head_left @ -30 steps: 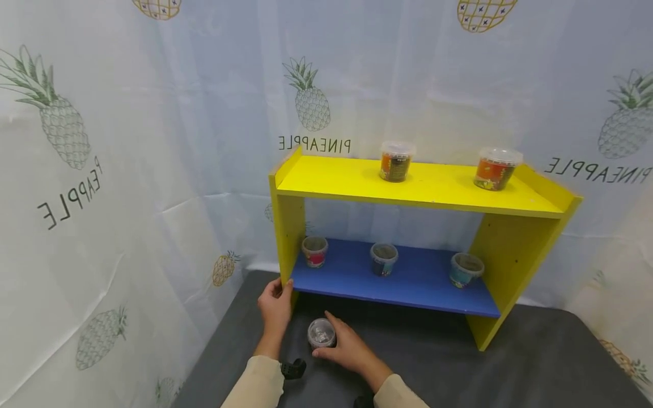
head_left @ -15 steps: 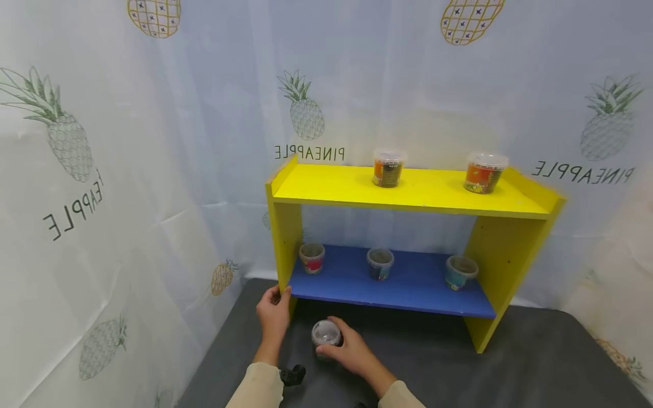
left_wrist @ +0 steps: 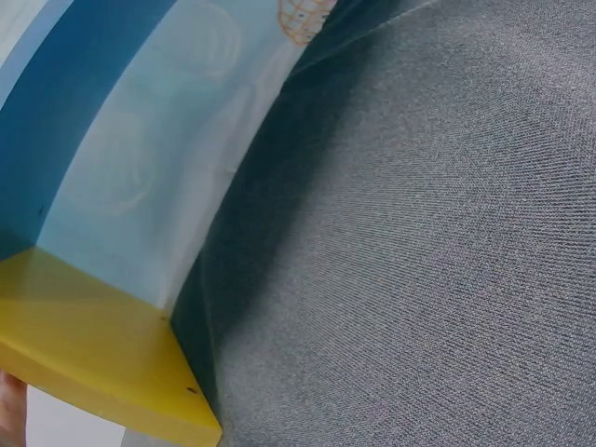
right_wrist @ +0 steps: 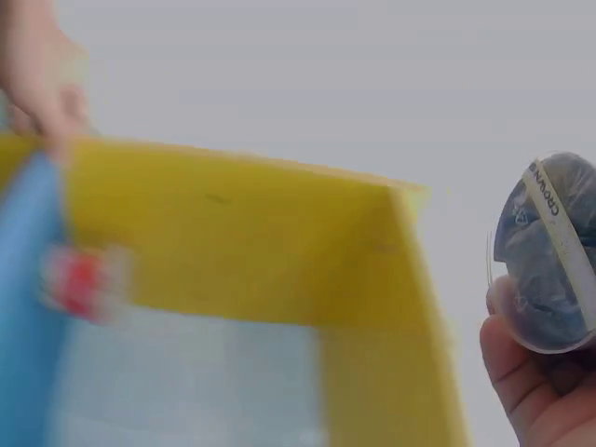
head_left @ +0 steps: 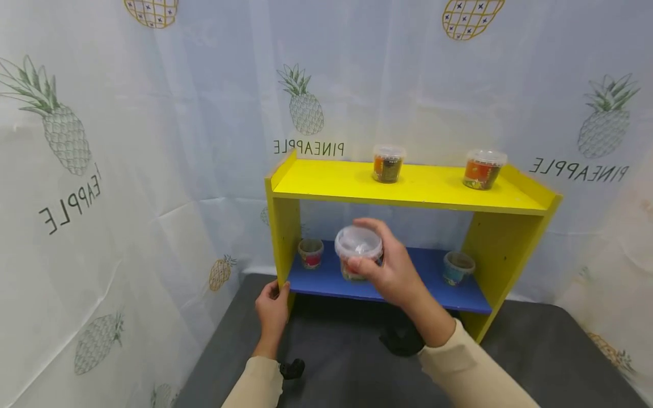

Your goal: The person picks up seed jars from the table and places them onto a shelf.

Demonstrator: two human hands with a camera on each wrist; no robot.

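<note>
My right hand (head_left: 393, 266) grips a small plastic tub with a clear lid (head_left: 359, 243), raised in front of the opening between the shelf's two boards. The right wrist view shows the underside of this tub (right_wrist: 554, 251), with a pale strip marked CROWN across it. My left hand (head_left: 272, 309) pinches the front edge of the yellow left side panel (head_left: 285, 226), beside the corner of the blue lower board (head_left: 326, 280). In the left wrist view, only a sliver of my left hand (left_wrist: 11, 410) shows behind the yellow panel (left_wrist: 93, 345).
Two lidded tubs, one near the middle (head_left: 388, 164) and one at the right (head_left: 483, 170), stand on the yellow top board (head_left: 331, 178). On the blue board stand a red-labelled tub (head_left: 310, 254) and a blue-labelled tub (head_left: 457, 267). A dark grey tabletop (head_left: 347, 362) lies below.
My right hand has lifted the tub from low over the tabletop up and rightward to the shelf opening, now covering the middle tub on the blue board. My left hand keeps its place.
</note>
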